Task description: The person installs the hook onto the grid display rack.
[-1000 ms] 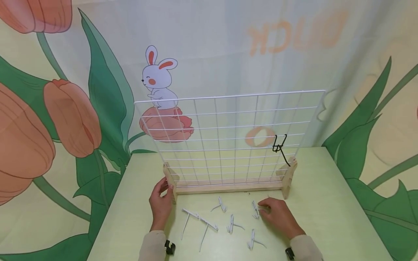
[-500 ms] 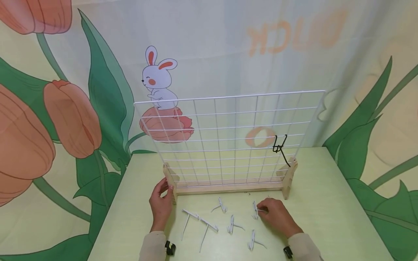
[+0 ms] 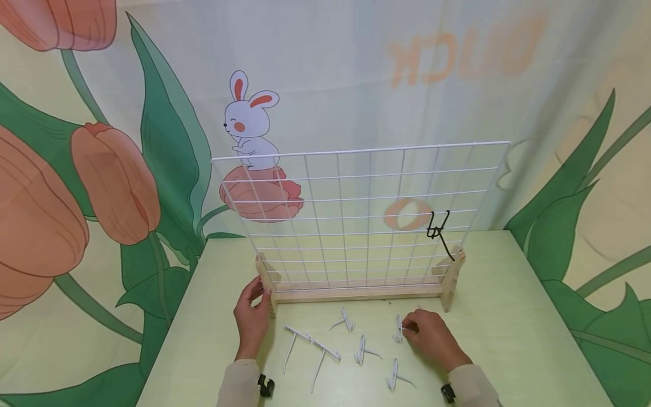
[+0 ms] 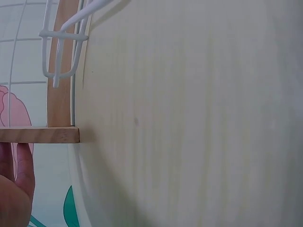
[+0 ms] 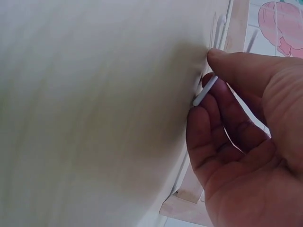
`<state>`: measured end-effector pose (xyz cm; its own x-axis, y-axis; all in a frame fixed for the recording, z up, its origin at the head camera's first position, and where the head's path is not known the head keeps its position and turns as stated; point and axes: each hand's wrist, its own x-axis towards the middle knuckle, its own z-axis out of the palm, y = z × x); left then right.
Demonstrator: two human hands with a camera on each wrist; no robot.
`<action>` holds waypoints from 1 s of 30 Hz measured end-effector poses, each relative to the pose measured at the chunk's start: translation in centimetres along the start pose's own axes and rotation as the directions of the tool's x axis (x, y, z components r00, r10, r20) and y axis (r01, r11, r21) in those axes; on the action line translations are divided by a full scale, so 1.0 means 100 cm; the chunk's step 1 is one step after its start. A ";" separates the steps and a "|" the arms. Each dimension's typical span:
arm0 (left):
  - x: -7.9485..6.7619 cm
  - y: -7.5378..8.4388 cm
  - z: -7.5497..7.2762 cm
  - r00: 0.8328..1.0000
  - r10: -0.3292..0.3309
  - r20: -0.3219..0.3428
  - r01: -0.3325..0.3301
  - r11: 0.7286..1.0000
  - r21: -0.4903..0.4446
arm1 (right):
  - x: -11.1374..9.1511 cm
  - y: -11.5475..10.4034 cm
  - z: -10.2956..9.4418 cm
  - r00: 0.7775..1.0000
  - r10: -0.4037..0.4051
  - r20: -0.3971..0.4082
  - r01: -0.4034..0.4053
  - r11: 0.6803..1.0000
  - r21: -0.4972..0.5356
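A white wire grid panel stands upright in a wooden base. My left hand rests its fingertips against the outer side of the base's left foot; the left wrist view shows straight fingers touching the wood. With the thumb and fingers of my right hand I pinch the prong of a white grid hook on the table; in the right wrist view the white prong passes between them. A black hook hangs on the grid's lower right.
Several more white hooks lie in front of the base, among them a hook near it, one in the middle, one toward the front and a pair end to end. A printed curtain hangs behind the table.
My right hand's fingers have moved slightly left and closed on the prong of the white hook. My left hand stays at the wooden foot. The head view has shifted slightly.
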<state>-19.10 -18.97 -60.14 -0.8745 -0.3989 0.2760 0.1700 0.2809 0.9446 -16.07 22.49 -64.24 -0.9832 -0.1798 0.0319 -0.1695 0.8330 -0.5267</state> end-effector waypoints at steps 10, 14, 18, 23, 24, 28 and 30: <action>-0.002 0.001 0.001 0.999 -0.036 -0.008 0.036 0.999 0.029 | -0.005 -0.007 -0.003 1.000 0.016 0.000 -0.016 1.000 0.025; 0.003 -0.015 0.003 0.999 -0.045 -0.015 0.046 0.999 0.024 | -0.008 -0.008 -0.001 0.999 0.003 -0.051 -0.002 1.000 0.022; 0.007 -0.029 0.004 0.999 -0.041 -0.016 0.042 0.999 0.024 | -0.013 -0.009 -0.001 0.991 -0.032 -0.127 0.036 0.999 0.027; 0.007 -0.034 0.004 1.000 -0.025 -0.007 0.025 1.000 0.015 | -0.016 -0.011 -0.002 0.982 -0.044 -0.184 0.052 0.998 0.039; 0.006 -0.034 0.004 1.000 -0.022 -0.006 0.022 1.000 0.012 | -0.016 -0.011 -0.002 0.981 -0.039 -0.192 0.048 0.998 0.039; 0.005 -0.034 0.003 1.000 -0.022 0.005 0.022 1.000 0.018 | -0.016 -0.013 -0.003 0.974 -0.017 -0.226 0.026 0.999 0.037; 0.005 -0.035 0.003 1.000 -0.019 0.008 0.019 1.000 0.016 | -0.016 -0.015 -0.005 0.972 0.003 -0.237 0.009 0.999 0.047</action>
<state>-20.26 -19.92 -63.36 -0.8813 -0.3968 0.2565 0.1460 0.2876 0.9466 -14.24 21.76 -63.08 -0.9718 -0.0486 0.2309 -0.1747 0.8059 -0.5657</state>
